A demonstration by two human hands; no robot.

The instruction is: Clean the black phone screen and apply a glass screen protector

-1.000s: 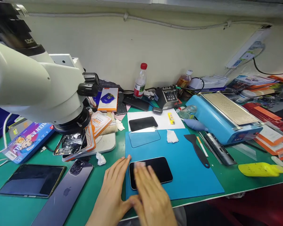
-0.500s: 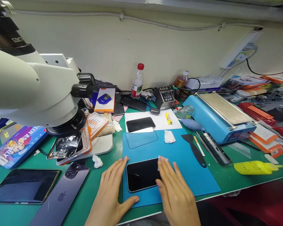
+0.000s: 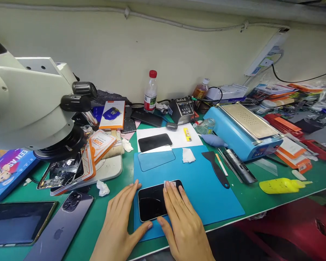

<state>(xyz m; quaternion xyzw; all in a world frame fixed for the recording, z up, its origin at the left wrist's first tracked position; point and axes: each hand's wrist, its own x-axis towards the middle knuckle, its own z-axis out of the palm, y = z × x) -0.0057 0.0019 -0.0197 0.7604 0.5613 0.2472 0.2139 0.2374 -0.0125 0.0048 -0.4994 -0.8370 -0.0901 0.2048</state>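
Looming at the far left was a bulky white microscope with black knobs (image 3: 24, 105), over a cluttered green workbench (image 3: 260, 201). Nearer lay a dark-screened device with a gold rim (image 3: 13, 221) and a purple smartphone, back upward (image 3: 58, 232). Next came the person's bare left hand (image 3: 119, 221), fingers extended close together and thumb spread away, bracketing the left end of a black-screened, silver-rimmed smartphone (image 3: 150, 204); whether it touched the rim I could not tell. That phone lay flat, screen up, near the front of a light-blue rectangular mat (image 3: 214, 203). Beyond it, well apart, lay a clear panel with a thin dark border (image 3: 156, 159). The bare right hand (image 3: 182, 224) lay flat across the phone's right half, fingers nearly together, pressing a small white wipe (image 3: 174, 183) near the far edge. Wiping the screen seemed the step in hand; another stroke would call for light, even pressure and a braced phone. The bench's front edge allowed little room nearward; rightward, bare mat gave space before a black, flat-bladed scraper (image 3: 217, 170) and, farther off, a yellow squeeze bottle (image 3: 281, 185).
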